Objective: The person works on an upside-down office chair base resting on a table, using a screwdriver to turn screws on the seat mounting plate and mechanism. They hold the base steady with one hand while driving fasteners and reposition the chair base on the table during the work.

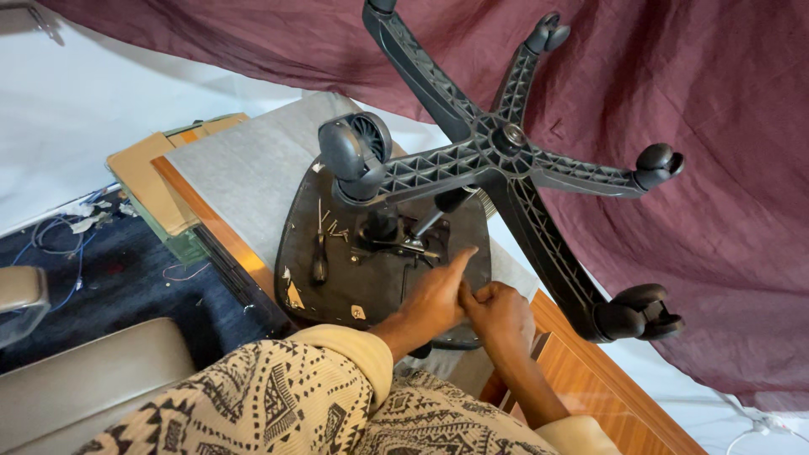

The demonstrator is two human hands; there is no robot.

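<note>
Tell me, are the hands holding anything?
Nothing clearly. The left hand and right hand rest together on the black underside of the upturned office chair seat; anything small between the fingers is hidden.

The upturned plastic five-star chair base (506, 152) is dark grey, its seat underside (379, 270) black — the draped cloth backdrop (674, 84) maroon, the knit sleeve (278, 404) cream with black geometric patterning.

Bright, even light, soft shadows, sharp focus, slight wide-angle stretch at edges.
</note>
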